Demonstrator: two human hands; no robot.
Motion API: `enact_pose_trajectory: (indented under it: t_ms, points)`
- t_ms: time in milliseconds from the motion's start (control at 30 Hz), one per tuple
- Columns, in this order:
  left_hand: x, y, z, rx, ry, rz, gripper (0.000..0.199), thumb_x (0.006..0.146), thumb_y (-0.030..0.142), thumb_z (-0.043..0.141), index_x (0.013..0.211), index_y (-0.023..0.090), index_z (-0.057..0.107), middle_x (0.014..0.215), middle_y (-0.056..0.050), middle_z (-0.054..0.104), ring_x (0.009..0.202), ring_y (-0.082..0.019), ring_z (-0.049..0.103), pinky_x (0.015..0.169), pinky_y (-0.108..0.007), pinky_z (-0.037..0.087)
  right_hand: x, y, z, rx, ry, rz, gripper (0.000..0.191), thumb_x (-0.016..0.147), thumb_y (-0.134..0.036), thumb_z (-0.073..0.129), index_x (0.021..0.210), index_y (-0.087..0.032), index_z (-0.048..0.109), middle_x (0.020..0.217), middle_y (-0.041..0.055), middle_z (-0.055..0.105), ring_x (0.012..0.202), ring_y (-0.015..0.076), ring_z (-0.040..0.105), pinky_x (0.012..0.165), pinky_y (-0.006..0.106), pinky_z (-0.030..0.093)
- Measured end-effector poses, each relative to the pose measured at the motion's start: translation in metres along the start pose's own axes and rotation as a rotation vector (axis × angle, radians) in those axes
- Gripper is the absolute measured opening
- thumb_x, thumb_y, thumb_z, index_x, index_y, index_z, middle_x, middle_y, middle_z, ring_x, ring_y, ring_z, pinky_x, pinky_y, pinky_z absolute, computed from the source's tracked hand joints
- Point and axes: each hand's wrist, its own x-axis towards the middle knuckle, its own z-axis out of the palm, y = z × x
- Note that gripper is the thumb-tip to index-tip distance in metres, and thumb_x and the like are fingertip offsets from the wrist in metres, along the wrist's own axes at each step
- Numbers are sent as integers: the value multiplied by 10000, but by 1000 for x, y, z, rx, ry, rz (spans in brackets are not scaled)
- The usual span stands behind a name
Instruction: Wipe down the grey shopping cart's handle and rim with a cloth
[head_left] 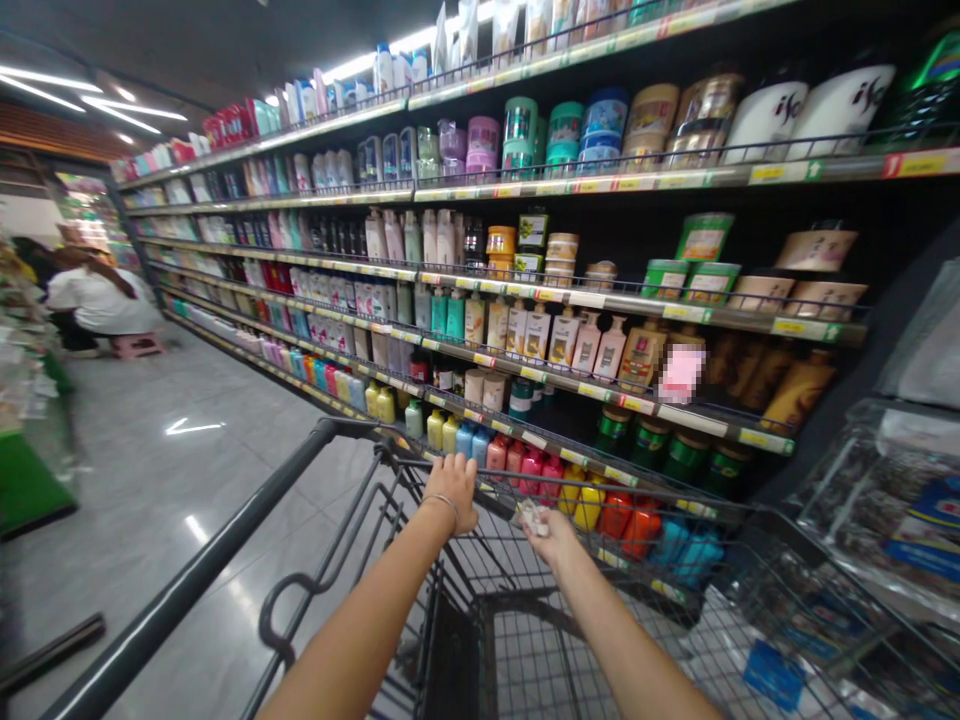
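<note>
A dark grey wire shopping cart stands in front of me, with its long handle bar running along the left. My left hand is closed over the cart's upper rim, and a thin bracelet circles that wrist. Just to its right, my right hand is closed on a small crumpled white thing, perhaps tissue; its exact kind is unclear. That hand is over the cart basket, close to the far rim.
Long shelves of bottles and jars run along the right side, close to the cart. A person in white crouches by a pink stool far down the tiled aisle. Wrapped packages stand at the right. A green-based display borders the left.
</note>
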Motion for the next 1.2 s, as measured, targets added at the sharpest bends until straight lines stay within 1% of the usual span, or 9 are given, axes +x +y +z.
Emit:
enact_pose_trajectory:
  t_ms: [200, 500, 533, 600, 667, 733, 833, 967, 1200]
  points:
    - [0, 0, 1, -1, 2, 0, 568, 656, 309, 551, 1172, 85, 474, 1152, -195, 525, 1077, -325, 484, 933, -437, 344, -28, -19, 30, -10, -13, 58, 295, 581, 78, 403, 715, -178, 460, 590, -15, 569, 493, 123, 590, 476, 228, 527]
    - [-1, 0, 3, 9, 21, 8, 617, 645, 334, 574, 1203, 90, 472, 1153, -190, 528, 1072, -325, 480, 930, -443, 349, -52, -27, 40, -18, -74, -153, 222, 585, -20, 558, 752, -160, 516, 665, -12, 616, 641, 156, 633, 646, 297, 548]
    - [-1, -1, 4, 12, 23, 16, 657, 640, 325, 584, 1237, 83, 452, 1171, -197, 519, 1081, -328, 474, 937, -448, 346, -56, -27, 38, -69, -69, -243, 211, 590, -43, 573, 762, -159, 531, 667, -16, 613, 655, 159, 626, 665, 301, 543]
    - [-2, -3, 7, 23, 29, 39, 753, 635, 303, 599, 1319, 73, 386, 1216, -208, 499, 1110, -334, 458, 960, -457, 331, -63, -28, 32, -289, -89, -583, 172, 623, -87, 582, 780, -155, 572, 722, -3, 624, 731, 172, 613, 737, 315, 526]
    - [-1, -5, 10, 38, 37, 72, 822, 641, 284, 603, 1378, 61, 318, 1247, -215, 485, 1144, -338, 438, 999, -461, 299, -69, -32, 22, -644, -211, -1030, 158, 692, -90, 537, 813, -154, 617, 856, 40, 640, 857, 190, 595, 829, 327, 490]
    - [-1, -2, 13, 49, 41, 131, 847, 648, 261, 603, 1405, 60, 282, 1275, -207, 475, 1185, -325, 414, 1050, -443, 247, -69, -37, 9, -1036, -390, -1381, 239, 761, -50, 463, 861, -164, 648, 973, 80, 632, 943, 200, 568, 867, 333, 458]
    - [0, 13, 14, 37, 58, 223, 849, 653, 245, 597, 1423, 102, 269, 1325, -173, 454, 1236, -299, 379, 1095, -406, 192, -57, -42, -14, -1517, -464, -1694, 277, 838, -33, 435, 906, -175, 663, 964, 99, 633, 911, 206, 555, 809, 328, 455]
    - [1, 40, 13, -22, 118, 135, 798, 682, 308, 565, 1406, 106, 295, 1274, -196, 476, 1179, -336, 413, 1066, -479, 235, -36, -42, -35, -1745, -409, -1897, 210, 881, -95, 492, 985, -164, 660, 989, 109, 645, 934, 221, 547, 817, 346, 450]
    - [3, 50, 26, -10, 151, 47, 756, 695, 201, 532, 1412, 158, 296, 1231, -175, 486, 1171, -332, 409, 1085, -503, 208, -22, -31, -51, -1744, -430, -1870, 271, 869, -82, 516, 1097, -159, 642, 1107, 122, 640, 1011, 244, 543, 869, 376, 439]
